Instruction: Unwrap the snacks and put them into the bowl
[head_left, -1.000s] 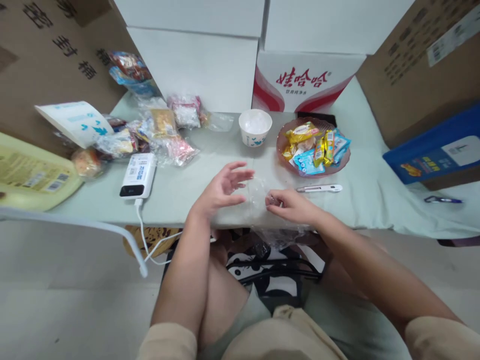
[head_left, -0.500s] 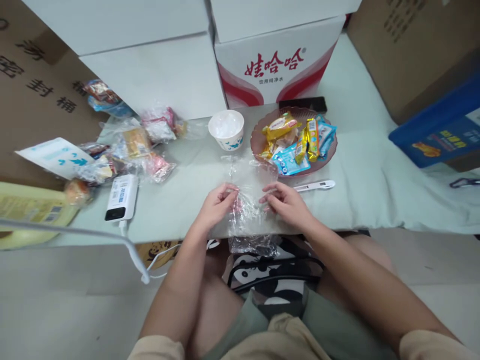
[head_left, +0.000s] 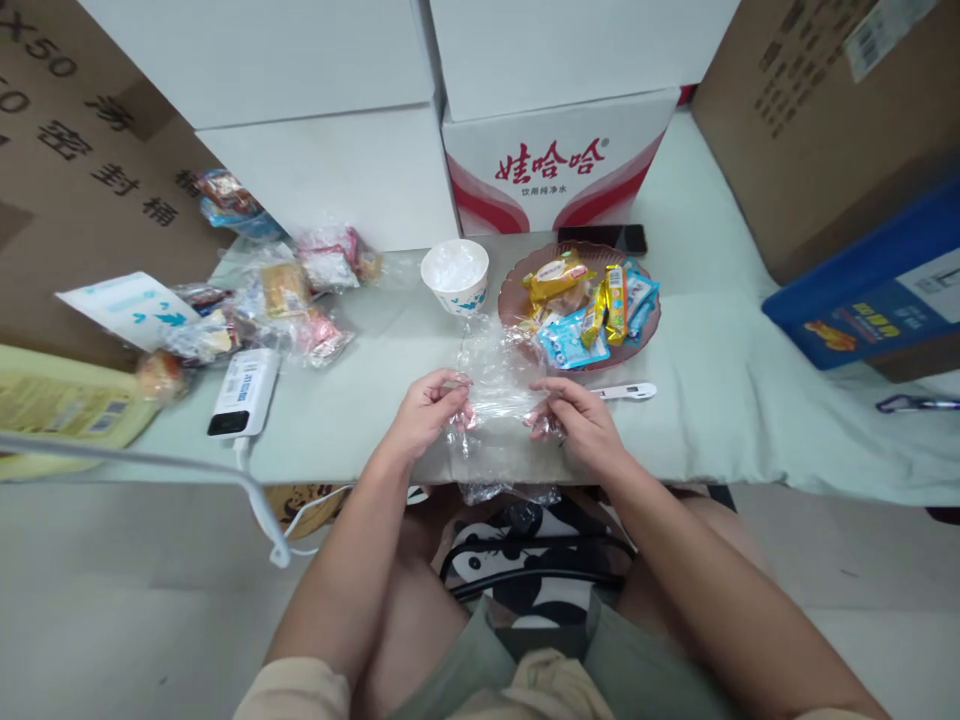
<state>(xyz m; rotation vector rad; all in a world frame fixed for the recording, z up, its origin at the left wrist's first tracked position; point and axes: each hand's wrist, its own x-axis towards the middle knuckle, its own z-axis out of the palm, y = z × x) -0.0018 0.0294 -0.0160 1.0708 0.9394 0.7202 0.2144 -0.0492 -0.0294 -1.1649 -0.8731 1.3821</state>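
A clear plastic bag (head_left: 499,405) is stretched between my two hands above the front of the table. My left hand (head_left: 435,412) pinches its left side, and my right hand (head_left: 574,420) pinches the right side. The bag's lower end hangs crumpled over the table edge. Just beyond it stands a white paper cup (head_left: 455,278) with blue leaf prints and clear plastic inside. A pinkish scalloped plate (head_left: 517,290) of wrapped snacks (head_left: 574,340) lies behind my right hand. Close to that hand rests a white utility knife (head_left: 630,391), its near end partly hidden.
Wrapped snacks (head_left: 285,290) are heaped at the left, with a white power bank (head_left: 245,392) and its cable in front. A black phone (head_left: 604,239) lies behind the plate. White boxes (head_left: 330,180) line the back; a blue package (head_left: 862,290) stands at the right.
My hands have pulled the bag's sides outward, so a taut band now runs between them. The view has shifted slightly.
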